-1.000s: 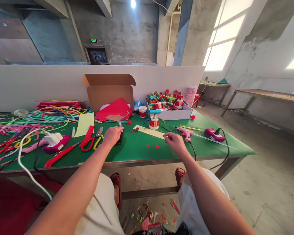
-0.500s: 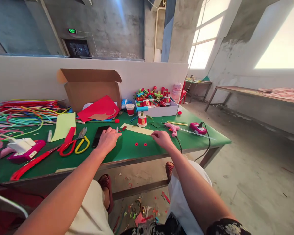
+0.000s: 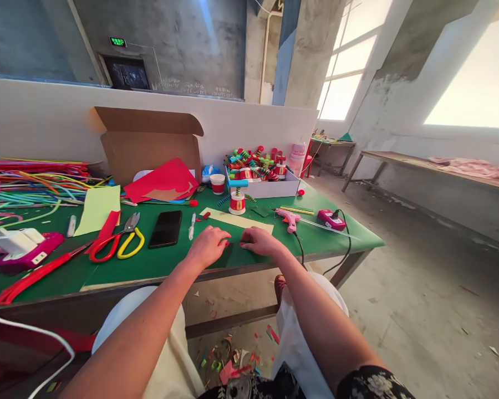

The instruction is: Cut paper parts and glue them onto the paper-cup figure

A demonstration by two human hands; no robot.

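My left hand (image 3: pixel 208 246) is at the front of the green table, its fingers drawn together on a small red ring (image 3: pixel 227 243). Opposite it, my right hand (image 3: pixel 260 241) has its fingertips on a second small red ring (image 3: pixel 242 243). Both rings are mostly covered by the fingers. Just behind the hands lies a pale yellow paper strip (image 3: pixel 233 219), with dark red bits (image 3: pixel 207 215) at its left end. Beyond it stands a paper-cup figure (image 3: pixel 237 203) with a red band, a blue tube on top and coiled arms. A white pen-like tool (image 3: pixel 192 226) lies left of the strip.
Left of my hands lie a black phone (image 3: pixel 165 229), scissors (image 3: pixel 116 238) and red-handled pliers (image 3: pixel 45 277). A pink glue gun (image 3: pixel 290 219) with its cord is on the right. Behind stand a white box (image 3: pixel 274 189) of finished figures and a cardboard box (image 3: pixel 149 141).
My left hand has moved right, away from the phone, and my right hand has come left off the strip's end. Both now reach the two red rings. The view has shifted slightly.
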